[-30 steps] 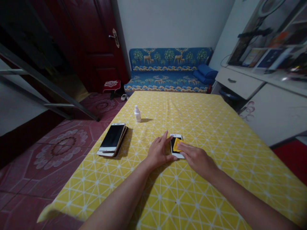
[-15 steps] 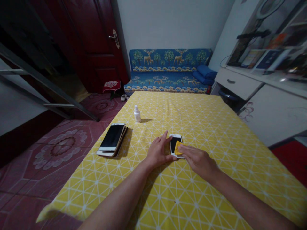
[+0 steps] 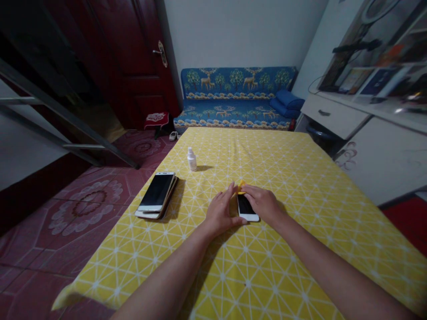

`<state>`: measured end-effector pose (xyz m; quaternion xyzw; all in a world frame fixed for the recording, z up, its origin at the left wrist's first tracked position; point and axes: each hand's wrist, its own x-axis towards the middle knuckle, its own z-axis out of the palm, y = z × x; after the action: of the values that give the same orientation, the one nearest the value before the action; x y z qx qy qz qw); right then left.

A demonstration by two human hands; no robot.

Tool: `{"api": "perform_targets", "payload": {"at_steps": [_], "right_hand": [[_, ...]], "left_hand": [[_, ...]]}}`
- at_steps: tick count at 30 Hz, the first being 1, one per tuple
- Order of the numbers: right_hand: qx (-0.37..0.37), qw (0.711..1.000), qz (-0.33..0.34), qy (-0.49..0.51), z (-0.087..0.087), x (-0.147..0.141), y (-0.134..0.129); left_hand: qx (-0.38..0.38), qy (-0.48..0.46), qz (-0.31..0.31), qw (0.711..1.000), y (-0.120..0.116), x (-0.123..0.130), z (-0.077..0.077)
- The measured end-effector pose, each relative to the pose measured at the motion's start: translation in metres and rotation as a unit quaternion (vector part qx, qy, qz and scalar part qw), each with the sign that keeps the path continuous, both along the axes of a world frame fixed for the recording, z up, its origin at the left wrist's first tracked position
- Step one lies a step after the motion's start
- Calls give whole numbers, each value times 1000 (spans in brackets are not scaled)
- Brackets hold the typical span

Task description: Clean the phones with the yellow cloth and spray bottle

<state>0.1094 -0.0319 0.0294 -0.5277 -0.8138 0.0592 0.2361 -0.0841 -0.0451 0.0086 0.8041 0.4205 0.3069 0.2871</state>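
Note:
A white smartphone (image 3: 249, 218) with a dark screen lies flat on the yellow patterned tablecloth. My left hand (image 3: 218, 210) braces it along its left side, thumb at the near corner and fingers towards the far corner. A small yellow cloth (image 3: 241, 184) is pinched under the fingers of my right hand (image 3: 263, 202), pressed at the phone's far end. That hand hides the phone's upper right part and most of the cloth.
Left of my hands, a stack of phones (image 3: 156, 193) lies near the table's left edge. Beyond it stands a small white bottle (image 3: 192, 161). A blue patterned sofa (image 3: 230, 106) is past the table's far edge, with a white cabinet (image 3: 383, 151) to the right.
My right hand has slid the yellow cloth from the middle of the phone's screen to its far end. My left hand stays at the phone's left side.

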Motion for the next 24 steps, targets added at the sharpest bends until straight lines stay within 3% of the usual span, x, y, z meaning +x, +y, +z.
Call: {"api": "perform_targets", "payload": {"at_steps": [12,19,24], "right_hand": [[-41,985,135,104,-2,16,-25],[-100,978,119,140,-5,20,-48],[-107,970,142,165,-2,14,-64]], "left_hand": [[-1,9,8,1000,1,0,-2],[26,-3,-16,1000,0,-1,-1],[22,45,-26,998,1,-2,-2]]}}
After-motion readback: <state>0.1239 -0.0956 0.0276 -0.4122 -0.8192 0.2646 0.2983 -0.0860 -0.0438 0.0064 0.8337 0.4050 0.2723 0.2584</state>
